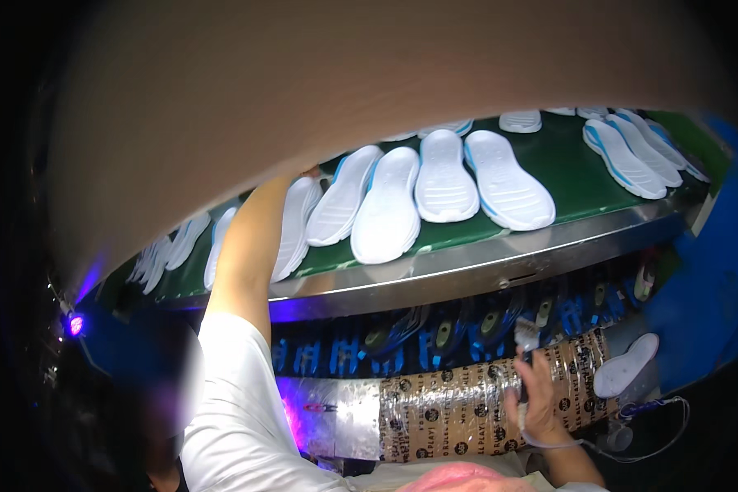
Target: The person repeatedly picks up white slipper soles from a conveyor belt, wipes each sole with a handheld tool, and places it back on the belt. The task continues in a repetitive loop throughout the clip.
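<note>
My left arm (248,238) reaches forward over a green conveyor belt (500,232) lined with white shoe soles. At its end, my left hand is almost wholly hidden behind a blurred brown shape (369,66) across the top, so its fingers do not show. The nearest white sole (298,225) lies just right of that forearm. Lower right, my right hand (537,394) is closed around the dark handle of a brush (528,334), its pale bristles pointing away from me. A thin clear tube (549,445) runs past this hand.
More soles (389,205) with blue edging lie along the belt. A metal rail (435,283) borders it. Below are blue racks with dark shoe parts (447,332) and a taped cardboard-covered surface (459,410). One white sole (627,366) lies at right. A purple light (75,325) glows left.
</note>
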The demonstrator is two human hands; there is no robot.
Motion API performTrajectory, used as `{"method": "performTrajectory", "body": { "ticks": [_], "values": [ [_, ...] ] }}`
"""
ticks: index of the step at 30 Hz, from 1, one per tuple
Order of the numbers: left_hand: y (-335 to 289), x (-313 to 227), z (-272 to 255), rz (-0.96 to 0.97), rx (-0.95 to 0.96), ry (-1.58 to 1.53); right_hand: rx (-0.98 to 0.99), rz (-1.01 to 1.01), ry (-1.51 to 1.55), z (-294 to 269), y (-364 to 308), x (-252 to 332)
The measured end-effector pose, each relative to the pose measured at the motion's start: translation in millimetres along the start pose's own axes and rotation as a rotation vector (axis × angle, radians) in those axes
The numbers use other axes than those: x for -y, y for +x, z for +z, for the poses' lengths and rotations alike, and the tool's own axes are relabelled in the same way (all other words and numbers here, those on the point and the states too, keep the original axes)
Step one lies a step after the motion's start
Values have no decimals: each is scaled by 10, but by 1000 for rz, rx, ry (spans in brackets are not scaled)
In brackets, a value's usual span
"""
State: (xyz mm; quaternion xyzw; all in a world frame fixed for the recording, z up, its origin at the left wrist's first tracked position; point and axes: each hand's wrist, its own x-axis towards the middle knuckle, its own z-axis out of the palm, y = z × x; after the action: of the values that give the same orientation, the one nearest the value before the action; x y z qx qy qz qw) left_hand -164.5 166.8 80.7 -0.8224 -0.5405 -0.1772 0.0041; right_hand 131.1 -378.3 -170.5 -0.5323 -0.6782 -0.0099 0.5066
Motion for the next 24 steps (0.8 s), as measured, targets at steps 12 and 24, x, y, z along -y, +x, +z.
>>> {"method": "performTrajectory", "body": {
  "ticks": [12,24],
  "values": [
    [302,-131,421,-399,-226,-738,198,184,135,101,-230,143],
    [-618,1879,-1067,-292,-893,-647,150,22,187,100,-299,197]
  ]
}}
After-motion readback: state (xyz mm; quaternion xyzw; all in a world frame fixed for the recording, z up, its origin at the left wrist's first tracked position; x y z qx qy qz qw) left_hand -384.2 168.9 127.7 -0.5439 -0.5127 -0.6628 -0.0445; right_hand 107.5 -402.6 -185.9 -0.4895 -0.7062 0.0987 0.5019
